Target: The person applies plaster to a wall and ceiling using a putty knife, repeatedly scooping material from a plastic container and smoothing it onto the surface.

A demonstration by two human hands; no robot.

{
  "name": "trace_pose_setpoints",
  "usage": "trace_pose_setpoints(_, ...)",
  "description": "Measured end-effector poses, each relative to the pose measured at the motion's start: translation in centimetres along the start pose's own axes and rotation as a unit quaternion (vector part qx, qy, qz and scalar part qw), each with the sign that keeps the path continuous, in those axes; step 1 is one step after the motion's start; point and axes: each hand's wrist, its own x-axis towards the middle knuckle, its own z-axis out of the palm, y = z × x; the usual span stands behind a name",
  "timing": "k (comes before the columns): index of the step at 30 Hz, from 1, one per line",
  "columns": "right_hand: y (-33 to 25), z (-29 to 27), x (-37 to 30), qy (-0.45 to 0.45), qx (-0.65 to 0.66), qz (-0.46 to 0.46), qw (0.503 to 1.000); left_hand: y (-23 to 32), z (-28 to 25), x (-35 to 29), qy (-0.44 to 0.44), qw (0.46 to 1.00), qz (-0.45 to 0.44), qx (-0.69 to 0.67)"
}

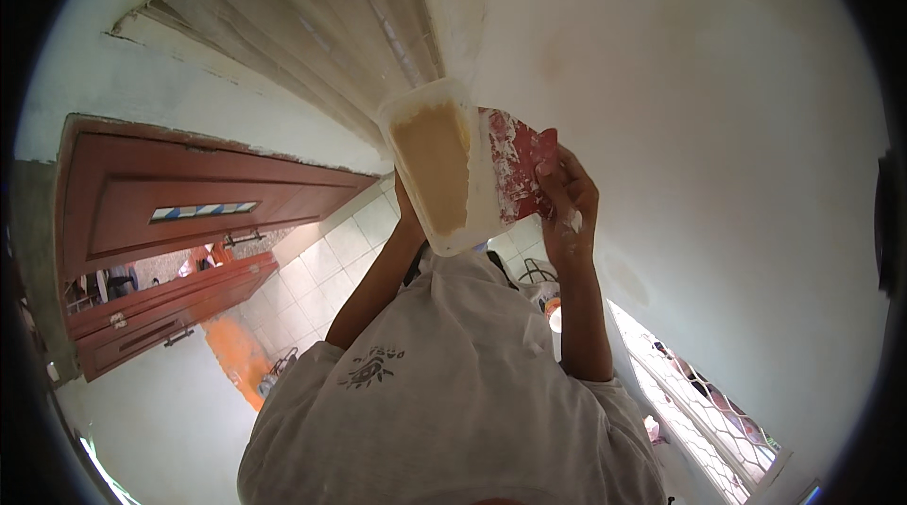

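Note:
In front of my chest is a translucent plastic tub (452,242), tilted so that its inside shows. Smooth beige putty (430,165) lies inside it, and pale smears mark the walls. My left hand (407,201) supports the tub from its left side and underneath; most of its fingers are hidden behind it. A red putty spreader (515,165), streaked with white putty, is pinched in my right hand (571,207), thumb on the near face. The spreader's left edge meets the tub's right side. A white smear sits on my right hand.
A pale wall (718,155) rises at the right, with a grilled window (704,401) lower down. A beige curtain (302,14) hangs at upper left. Reddish-brown double doors (198,193) stand partly open on the left, above a tiled floor (321,264).

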Motion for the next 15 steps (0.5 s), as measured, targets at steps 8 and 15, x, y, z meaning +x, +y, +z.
trace_pose_setpoints(8, -2.0, 0.8, 0.6, -0.069, 0.262, 0.082, 0.959, -1.2, 3.6, 3.0, 0.056, 0.997, -0.003, -0.046)
trace_pose_setpoints(15, -3.7, 2.6, 2.1, -0.087, 0.303, 0.035, 0.948, 0.0, 6.4, 4.6, 0.029, 0.997, 0.015, -0.071)
